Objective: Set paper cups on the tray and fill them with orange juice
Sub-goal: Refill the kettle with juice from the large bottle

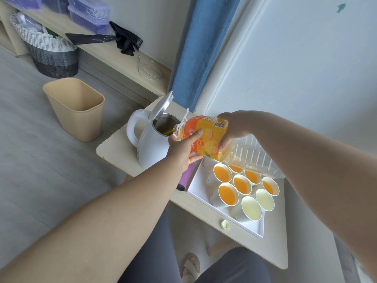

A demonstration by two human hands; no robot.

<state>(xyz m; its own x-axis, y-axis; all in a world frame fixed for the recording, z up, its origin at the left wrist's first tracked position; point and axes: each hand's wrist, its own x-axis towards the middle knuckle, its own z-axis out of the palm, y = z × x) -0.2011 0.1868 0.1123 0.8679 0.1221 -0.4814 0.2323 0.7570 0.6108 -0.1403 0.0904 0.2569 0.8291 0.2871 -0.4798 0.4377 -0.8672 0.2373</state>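
Table (pixel 142 183): small light-wood top carrying the kettle, the tray and a loose cap. Its near edge runs close along the tray's front wall, so there is little spare surface there.
Tray (pixel 256 231): white, shallow-walled, on the right half of the table. It holds a tight cluster of paper cups.
Kettle (pixel 152 148): white, lid hinged up, standing just left of the tray.
Bottle (pixel 212 137): large juice bottle, held near horizontal over the far cups. Its mouth is at the kettle opening and a thin orange stream appears to run into the kettle. The body is mostly clear, so it is judged nearly drained.
Cups (pixel 241 183): at least six show juice; two at the near right corner (pixel 252 207) look empty.
Right hand (pixel 234 129): wrapped over the bottle's label section, fingers closed round it, bearing the weight.
Left hand (pixel 183 148): closed on the bottle near the neck, thumb on top, steering the mouth.
Cap (pixel 225 225): lying off the bottle, on the table edge just beside the tray.
Step in hand: pouring, at present directed into the kettle, not a cup.
Next move: judged to be righting the bottle, then serving the two empty cups.
Clearance: the bottle base hangs directly above the filled cups; keep it high. Open room lies to the left, over the floor.
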